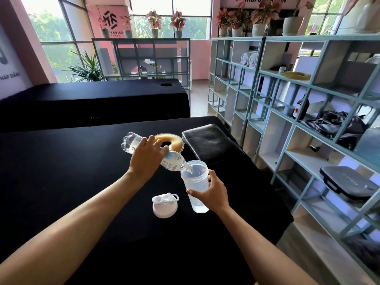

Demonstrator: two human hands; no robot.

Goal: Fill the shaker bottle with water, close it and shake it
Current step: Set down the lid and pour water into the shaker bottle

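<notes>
A translucent shaker bottle (195,182) stands open on the black table (61,171), with some water at its bottom. My right hand (213,192) grips its side. My left hand (147,155) holds a clear plastic water bottle (172,161) tipped nearly flat, with its neck over the shaker's open mouth. The shaker's white lid (165,205) lies on the table just left of the shaker, apart from both hands.
A tan ring cushion (176,141) and a black leather pad (211,145) lie behind the bottles. A second black table (92,99) stands farther back. Teal open shelving (287,120) with towels, bags and cases runs along the right.
</notes>
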